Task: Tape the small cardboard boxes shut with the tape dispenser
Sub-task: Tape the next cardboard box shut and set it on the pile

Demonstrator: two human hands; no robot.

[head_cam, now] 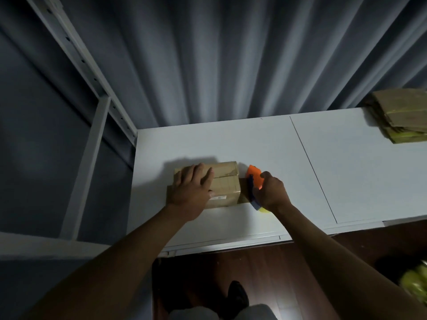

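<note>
I assess this as a packing or storeroom area: white desk, perforated metal shelving upright, stacked flattened cartons, grey curtain behind.

Single view, head-worn, wide-angle. Looks forward and steeply down over the bench's near edge, from close above. Both forearms enter from the bottom; hands sit mid-frame by the bench's left edge. Curtain fills the top, floor the bottom. No second view to overlap.

bare white table behind box, flattened cardboard stack far right
</note>
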